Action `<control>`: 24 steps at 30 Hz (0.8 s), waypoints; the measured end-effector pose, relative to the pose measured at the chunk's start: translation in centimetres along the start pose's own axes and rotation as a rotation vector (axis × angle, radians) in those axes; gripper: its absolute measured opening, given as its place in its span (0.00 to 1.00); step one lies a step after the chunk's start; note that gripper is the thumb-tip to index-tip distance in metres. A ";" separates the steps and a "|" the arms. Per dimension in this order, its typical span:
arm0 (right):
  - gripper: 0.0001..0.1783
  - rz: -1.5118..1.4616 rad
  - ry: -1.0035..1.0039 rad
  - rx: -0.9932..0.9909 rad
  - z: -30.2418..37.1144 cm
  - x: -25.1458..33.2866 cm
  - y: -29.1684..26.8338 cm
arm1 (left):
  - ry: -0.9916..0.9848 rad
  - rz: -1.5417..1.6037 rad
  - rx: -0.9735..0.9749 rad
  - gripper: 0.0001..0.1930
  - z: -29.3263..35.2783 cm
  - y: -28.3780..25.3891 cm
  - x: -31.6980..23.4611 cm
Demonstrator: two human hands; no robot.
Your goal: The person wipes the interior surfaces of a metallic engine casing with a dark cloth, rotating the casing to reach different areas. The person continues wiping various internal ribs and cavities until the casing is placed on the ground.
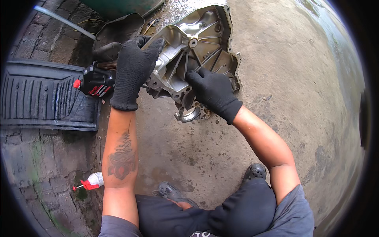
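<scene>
A large cast metal housing (215, 53), like a gearbox or engine cover, is tilted up in front of me with its ribbed hollow side showing. My left hand (138, 65), in a black knit glove, grips the housing along its left edge. The gloved right hand (211, 89) is closed with its knuckles up, its fingers at the ribs inside the housing's lower part. Whatever those fingers hold, if anything, is hidden. A curved metal lug with a half-round opening (190, 114) sticks out below the right hand.
Left of my left hand stands a black oil bottle (94, 81) with a red cap, beside a black rubber mat (47, 94). A white-and-red spray bottle (94, 181) lies near my left forearm. A green drum (118, 6) is at the back. Stained concrete (292, 91) extends right.
</scene>
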State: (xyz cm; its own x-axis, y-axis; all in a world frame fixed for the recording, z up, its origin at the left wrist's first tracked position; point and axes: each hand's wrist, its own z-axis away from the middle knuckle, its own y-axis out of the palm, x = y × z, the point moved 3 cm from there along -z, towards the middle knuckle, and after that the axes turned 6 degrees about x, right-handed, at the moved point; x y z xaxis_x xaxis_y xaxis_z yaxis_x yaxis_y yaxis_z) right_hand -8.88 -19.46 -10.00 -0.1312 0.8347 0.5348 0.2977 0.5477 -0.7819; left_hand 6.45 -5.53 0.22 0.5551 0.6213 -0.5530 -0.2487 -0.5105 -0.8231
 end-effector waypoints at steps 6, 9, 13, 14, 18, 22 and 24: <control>0.22 -0.550 0.088 0.336 0.8 -2.3 -3.5 | 0.146 -0.040 -0.055 0.28 0.0 0.3 -1.7; 0.18 -0.333 0.053 -0.028 0.8 -2.2 -3.4 | 0.068 0.007 0.015 0.26 0.0 0.3 -1.6; 0.23 -0.047 -0.010 -0.162 1.4 -1.1 1.1 | 0.322 -0.061 -0.040 0.24 0.0 0.0 -2.2; 0.24 -0.065 -0.033 -0.198 2.0 -1.1 2.3 | 0.200 0.035 -0.021 0.23 0.1 0.1 -1.6; 0.35 -0.074 -0.066 -0.207 6.6 -2.8 6.4 | 0.121 0.118 -0.012 0.23 -0.2 0.0 -0.9; 0.41 -0.027 0.058 0.420 11.1 -7.0 10.0 | 0.029 0.161 0.030 0.16 -0.9 0.2 0.2; 0.39 -0.081 0.135 0.442 11.5 -8.9 10.1 | 0.103 0.204 -0.001 0.21 -1.3 0.3 0.7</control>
State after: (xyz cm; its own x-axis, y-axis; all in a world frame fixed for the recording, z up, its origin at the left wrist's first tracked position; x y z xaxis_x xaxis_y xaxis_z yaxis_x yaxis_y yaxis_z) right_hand -15.60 -20.73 -26.36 -0.0045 0.7897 0.6135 -0.1431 0.6067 -0.7820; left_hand 7.81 -5.98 -0.23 0.5720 0.4411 -0.6915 -0.3628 -0.6201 -0.6956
